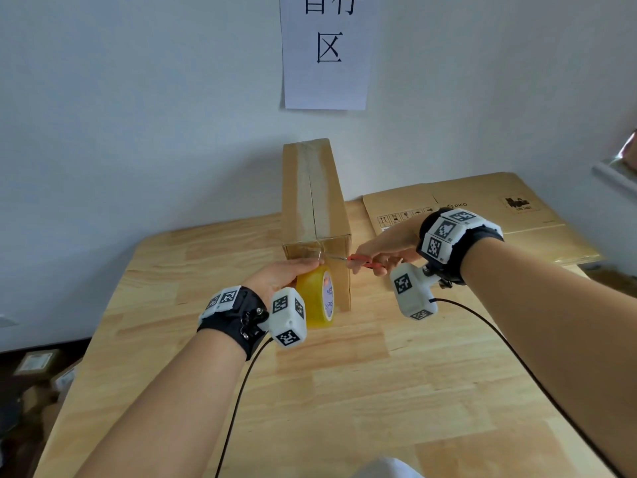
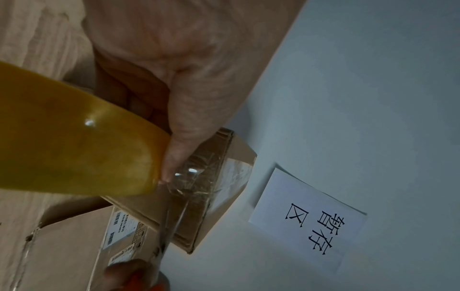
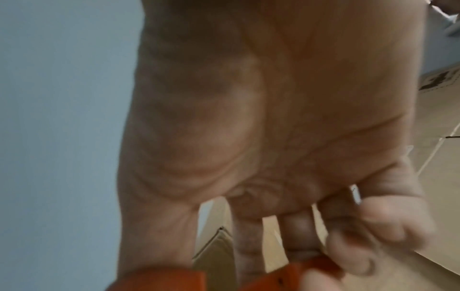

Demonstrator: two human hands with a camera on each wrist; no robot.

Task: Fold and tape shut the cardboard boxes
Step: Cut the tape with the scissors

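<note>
head view: the cardboard box (image 1: 315, 215) stands on the counter (image 1: 344, 391), long axis running away from the person, its near end just ahead of both hands. left hand (image 1: 281, 276) grips the tape roll (image 1: 315, 296) against that end; right hand (image 1: 384, 250) holds the scissors (image 1: 362, 261), blades reaching left into the strip between roll and box.

left wrist view: the tape strip (image 2: 196, 181) is taut, with a blade (image 2: 171, 228) at it.

right wrist view: fingers (image 3: 298, 232) curl round the orange handles (image 3: 298, 275). flat cardboard (image 1: 482, 208) lies right, clear of the cut.
</note>
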